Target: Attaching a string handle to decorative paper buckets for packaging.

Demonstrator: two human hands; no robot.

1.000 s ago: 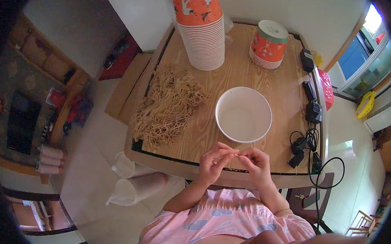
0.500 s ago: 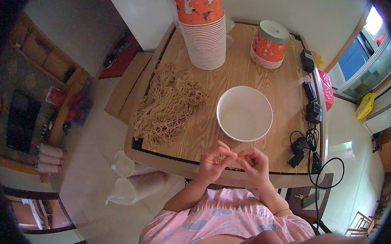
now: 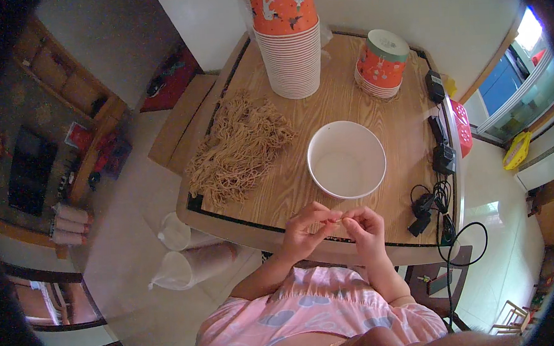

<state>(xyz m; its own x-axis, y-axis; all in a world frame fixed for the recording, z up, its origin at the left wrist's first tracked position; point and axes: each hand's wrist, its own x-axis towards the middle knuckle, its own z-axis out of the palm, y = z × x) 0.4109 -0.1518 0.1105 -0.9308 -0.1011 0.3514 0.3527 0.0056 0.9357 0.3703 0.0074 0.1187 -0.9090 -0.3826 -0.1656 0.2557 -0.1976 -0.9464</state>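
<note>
At the table's near edge my left hand (image 3: 306, 229) and my right hand (image 3: 363, 227) meet with their fingertips. Both are closed in a pinch around one tiny yellowish thing, too small to make out. Just beyond them stands a white paper bucket (image 3: 346, 160), its open top facing up and nothing visible inside. Left of it lies a loose heap of tan strings (image 3: 241, 146), tangled together.
A tall stack of orange-patterned paper buckets (image 3: 292, 59) rises at the back, and a short upside-down stack (image 3: 382, 64) stands at the back right. Black adapters (image 3: 443, 158) and coiled cables (image 3: 443, 205) line the right edge of the wooden table (image 3: 290, 185).
My fingers have shifted slightly, and the tiny yellowish thing now shows between the fingertips. The bucket, the strings and the stacks stay where they were.
</note>
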